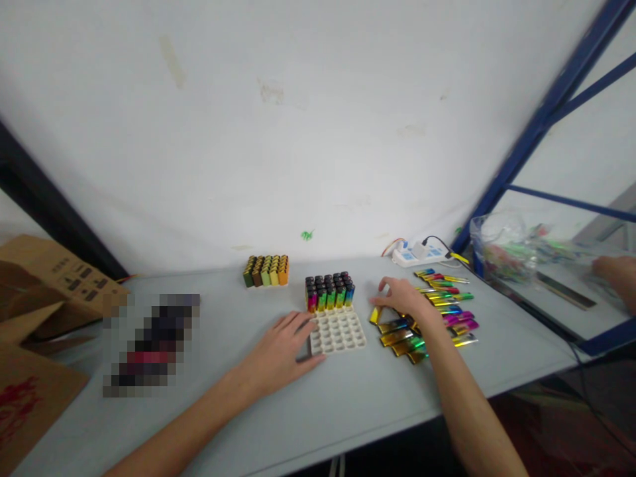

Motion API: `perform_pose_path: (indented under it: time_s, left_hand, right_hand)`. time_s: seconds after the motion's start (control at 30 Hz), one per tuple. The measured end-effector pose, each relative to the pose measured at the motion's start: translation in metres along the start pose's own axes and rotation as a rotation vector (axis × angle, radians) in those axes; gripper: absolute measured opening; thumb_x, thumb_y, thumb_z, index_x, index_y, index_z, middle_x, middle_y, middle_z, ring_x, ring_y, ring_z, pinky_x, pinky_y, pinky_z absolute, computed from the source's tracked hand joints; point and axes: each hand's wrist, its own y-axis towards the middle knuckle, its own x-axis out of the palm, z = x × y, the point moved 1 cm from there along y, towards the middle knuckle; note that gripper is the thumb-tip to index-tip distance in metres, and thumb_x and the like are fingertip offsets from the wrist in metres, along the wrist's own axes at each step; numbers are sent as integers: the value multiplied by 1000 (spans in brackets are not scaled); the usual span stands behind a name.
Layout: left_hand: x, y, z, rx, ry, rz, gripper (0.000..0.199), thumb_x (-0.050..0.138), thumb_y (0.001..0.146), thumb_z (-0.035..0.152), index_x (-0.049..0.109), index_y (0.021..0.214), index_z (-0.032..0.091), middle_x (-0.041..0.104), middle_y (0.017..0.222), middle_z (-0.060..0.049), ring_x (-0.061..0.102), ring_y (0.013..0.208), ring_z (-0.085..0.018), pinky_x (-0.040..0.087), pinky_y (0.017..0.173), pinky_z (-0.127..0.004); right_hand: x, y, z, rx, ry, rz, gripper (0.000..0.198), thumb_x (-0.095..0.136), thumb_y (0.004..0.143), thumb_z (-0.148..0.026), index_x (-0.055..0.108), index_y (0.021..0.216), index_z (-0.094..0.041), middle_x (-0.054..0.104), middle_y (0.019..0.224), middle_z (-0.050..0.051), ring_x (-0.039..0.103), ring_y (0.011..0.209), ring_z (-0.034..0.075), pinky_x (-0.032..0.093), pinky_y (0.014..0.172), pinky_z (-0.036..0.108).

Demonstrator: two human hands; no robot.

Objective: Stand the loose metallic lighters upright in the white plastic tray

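Loosely splayed left hand (285,346) at tray (338,333) edge, right hand (401,296), grip unclear, at shiny pieces (391,338), tabletop (373,371) between

This looks like a workshop. A plain grey bench (348,397) runs beneath the left hand (285,344) and right hand (400,298), against a scuffed wall (318,132) beyond them. Between the hands, matching pieces (330,295) stand in rows by a tray (338,336). Cartons (64,273) sit well left of the left hand; right of the right hand are a blue frame (529,146) and a co-worker's hand (616,275).
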Motion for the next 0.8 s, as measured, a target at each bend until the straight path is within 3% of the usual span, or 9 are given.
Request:
perform_pose_path:
  time_s: [0.27,0.57,0.8]
  left_hand:
    - [0,-1,-1,7,-11,17,47,73,94,47,62,132,22,66,138,-12,61,129,-32,52,112,-50]
    - [-3,2,4,-13,-12,-15,46,74,94,45,61,131,22,66,137,-11,61,128,-32,52,112,-50]
    - [-4,4,7,-24,-12,-29,47,77,92,44,61,130,20,66,137,-12,61,128,-33,52,112,-51]
  right_hand:
    - [-2,2,-19,-251,165,8,14,79,85,-26,79,98,-19,81,84,6,73,73,20,56,71,30]
    - [-17,-6,-38,-524,500,133,30,74,91,-50,80,100,-22,76,95,7,71,80,19,60,72,30]
    - [-17,-12,-50,-596,642,130,33,79,88,-54,78,97,-22,71,95,6,69,75,17,60,69,29]
